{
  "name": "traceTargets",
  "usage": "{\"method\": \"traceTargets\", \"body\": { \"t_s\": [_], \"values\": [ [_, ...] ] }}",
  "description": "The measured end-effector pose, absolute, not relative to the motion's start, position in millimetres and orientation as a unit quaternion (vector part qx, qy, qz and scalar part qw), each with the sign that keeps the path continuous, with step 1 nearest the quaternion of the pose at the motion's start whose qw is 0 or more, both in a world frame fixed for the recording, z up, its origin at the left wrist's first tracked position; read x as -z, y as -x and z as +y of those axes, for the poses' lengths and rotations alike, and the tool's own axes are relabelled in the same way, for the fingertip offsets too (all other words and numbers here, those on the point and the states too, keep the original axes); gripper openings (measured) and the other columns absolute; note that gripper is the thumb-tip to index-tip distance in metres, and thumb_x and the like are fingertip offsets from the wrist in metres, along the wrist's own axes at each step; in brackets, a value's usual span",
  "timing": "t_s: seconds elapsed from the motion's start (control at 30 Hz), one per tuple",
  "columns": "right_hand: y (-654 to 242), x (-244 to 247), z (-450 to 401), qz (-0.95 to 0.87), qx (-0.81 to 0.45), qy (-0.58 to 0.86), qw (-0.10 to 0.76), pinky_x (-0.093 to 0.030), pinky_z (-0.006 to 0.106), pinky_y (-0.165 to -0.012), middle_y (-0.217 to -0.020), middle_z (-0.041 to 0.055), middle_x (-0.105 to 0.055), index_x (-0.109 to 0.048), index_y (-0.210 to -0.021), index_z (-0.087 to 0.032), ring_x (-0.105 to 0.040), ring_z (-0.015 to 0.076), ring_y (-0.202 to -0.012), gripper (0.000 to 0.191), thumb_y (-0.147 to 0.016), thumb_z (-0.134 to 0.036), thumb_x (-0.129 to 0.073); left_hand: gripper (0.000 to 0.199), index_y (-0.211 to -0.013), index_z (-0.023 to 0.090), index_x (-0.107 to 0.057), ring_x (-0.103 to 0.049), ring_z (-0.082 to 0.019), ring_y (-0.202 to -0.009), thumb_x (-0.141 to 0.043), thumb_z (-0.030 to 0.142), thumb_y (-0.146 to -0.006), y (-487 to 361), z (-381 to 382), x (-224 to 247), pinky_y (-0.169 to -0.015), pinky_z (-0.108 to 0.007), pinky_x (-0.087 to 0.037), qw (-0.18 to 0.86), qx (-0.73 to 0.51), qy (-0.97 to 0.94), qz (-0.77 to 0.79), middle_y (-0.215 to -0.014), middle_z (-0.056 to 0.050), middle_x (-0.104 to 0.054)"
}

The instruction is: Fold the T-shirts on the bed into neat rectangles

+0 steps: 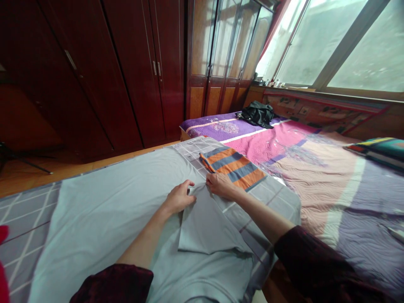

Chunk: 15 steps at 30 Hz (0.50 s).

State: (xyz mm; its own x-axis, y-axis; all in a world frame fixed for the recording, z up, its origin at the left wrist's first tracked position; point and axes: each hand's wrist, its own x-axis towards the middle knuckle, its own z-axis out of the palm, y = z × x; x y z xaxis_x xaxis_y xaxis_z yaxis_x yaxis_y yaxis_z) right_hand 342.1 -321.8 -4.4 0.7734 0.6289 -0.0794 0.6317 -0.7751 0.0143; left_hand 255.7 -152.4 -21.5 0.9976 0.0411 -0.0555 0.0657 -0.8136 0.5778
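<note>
A pale grey-green T-shirt (120,198) lies spread over a surface covered with grey checked cloth. Its collar is nearest to me, at the bottom of the view. One sleeve (211,227) is turned inward and lies flat over the body of the shirt. My right hand (220,185) is closed on the shirt's right edge, pinching the fabric. Just left of it, my left hand (179,197) rests over the shirt, thumb and fingers apart with a gap between them. A folded orange and grey striped garment (235,165) lies just beyond my right hand.
A bed with a patterned quilt (315,168) stands to the right, bearing a dark heap of clothing (257,112) and a striped folded item (381,149). Dark red wardrobes (132,71) line the far left. A red object (3,261) shows at the left edge.
</note>
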Motion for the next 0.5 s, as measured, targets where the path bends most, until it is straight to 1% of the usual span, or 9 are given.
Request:
{"method": "traceTargets", "body": {
  "t_s": [0.07,0.17,0.23,0.4,0.5],
  "values": [
    [-341.8,4.5,-321.1,0.329,0.030,-0.944,0.023,-0.031,0.026,-0.059,-0.087,0.0111,-0.069,-0.063,-0.093,-0.013,-0.062,0.0182,-0.077,0.022,-0.086,-0.018,-0.043,0.042,-0.112,0.021,-0.059,-0.063,-0.017,-0.079,-0.061,0.019,-0.069,-256.0,-150.9,22.1,-0.063,-0.022,-0.041,0.295,0.030,-0.955,0.024,-0.081,-0.001,-0.068],
    [-335.0,2.3,-319.9,0.322,0.013,-0.946,0.022,-0.033,0.026,-0.060,-0.083,0.0120,-0.068,-0.062,-0.093,-0.011,-0.061,0.0185,-0.075,0.022,-0.086,-0.016,-0.041,0.040,-0.111,0.020,-0.058,-0.063,-0.019,-0.087,-0.055,0.016,-0.072,-255.1,-152.4,23.7,-0.070,-0.024,-0.042,0.269,0.025,-0.962,0.039,-0.089,-0.004,-0.068],
    [-322.8,-0.3,-321.1,0.329,-0.006,-0.944,0.015,-0.036,0.027,-0.064,-0.086,0.0122,-0.067,-0.060,-0.096,-0.011,-0.061,0.0195,-0.079,0.023,-0.087,-0.015,-0.040,0.040,-0.112,0.021,-0.057,-0.063,-0.021,-0.091,-0.053,0.016,-0.073,-254.1,-153.9,24.2,-0.073,-0.026,-0.042,0.250,0.020,-0.967,0.047,-0.094,-0.006,-0.068],
    [-271.6,1.6,-339.7,0.404,-0.032,-0.914,-0.018,-0.041,0.030,-0.080,-0.102,0.0101,-0.062,-0.059,-0.107,-0.016,-0.055,0.0209,-0.096,0.023,-0.088,-0.019,-0.045,0.039,-0.112,0.023,-0.055,-0.063,-0.022,-0.095,-0.053,0.018,-0.073,-252.9,-154.7,23.1,-0.075,-0.027,-0.043,0.218,0.022,-0.975,0.042,-0.096,-0.005,-0.069],
    [-246.2,11.9,-359.5,0.466,-0.045,-0.882,-0.064,-0.041,0.037,-0.092,-0.119,0.0138,-0.058,-0.056,-0.118,-0.014,-0.052,0.0241,-0.108,0.032,-0.088,-0.022,-0.048,0.038,-0.113,0.023,-0.054,-0.063,-0.023,-0.096,-0.050,0.017,-0.075,-252.1,-155.0,22.0,-0.077,-0.029,-0.044,0.201,0.021,-0.978,0.040,-0.098,-0.006,-0.069]
  ]
}}
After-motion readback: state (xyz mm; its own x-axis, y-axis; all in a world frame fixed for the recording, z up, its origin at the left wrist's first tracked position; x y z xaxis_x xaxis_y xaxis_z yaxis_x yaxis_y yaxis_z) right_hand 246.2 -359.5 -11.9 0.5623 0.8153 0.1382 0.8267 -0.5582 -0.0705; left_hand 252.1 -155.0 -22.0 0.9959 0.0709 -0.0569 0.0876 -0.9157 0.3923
